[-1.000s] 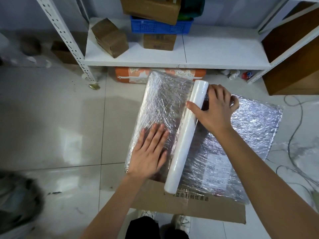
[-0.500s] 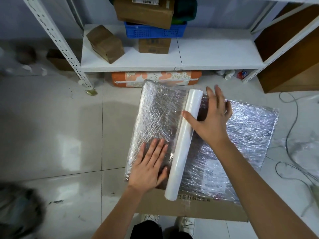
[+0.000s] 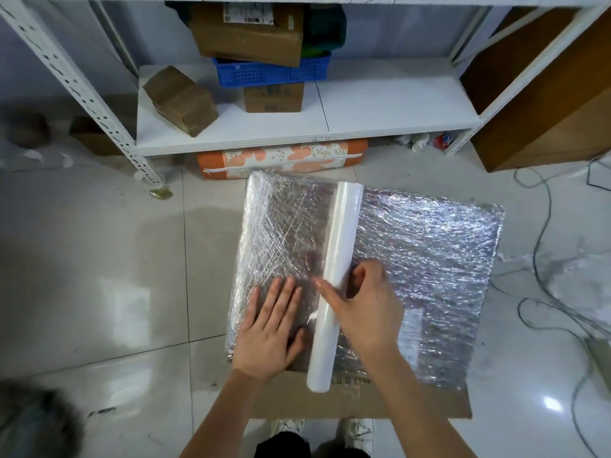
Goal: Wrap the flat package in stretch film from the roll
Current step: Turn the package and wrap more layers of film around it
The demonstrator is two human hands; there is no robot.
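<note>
A flat cardboard package [image 3: 426, 269] lies on the tiled floor, most of it covered in crinkled stretch film; a bare cardboard strip shows along its near edge. The white film roll [image 3: 340, 246] lies across the package, running from far to near. My left hand [image 3: 269, 328] presses flat on the film left of the roll, fingers straight. My right hand [image 3: 365, 305] grips the roll around its near-middle part, thumb on the left side and fingers curled over the right.
A white metal shelf rack [image 3: 380, 104] stands just beyond the package, holding cardboard boxes [image 3: 248, 31] and a blue crate [image 3: 271, 72]. An orange floral bag [image 3: 281, 157] lies under it. Cables [image 3: 542, 259] trail on the floor at right. My shoes [image 3: 287, 428] are below the package.
My right hand slid from the roll's far end toward its near-middle and closed round it. My left hand stayed flat on the film. The camera view shifted.
</note>
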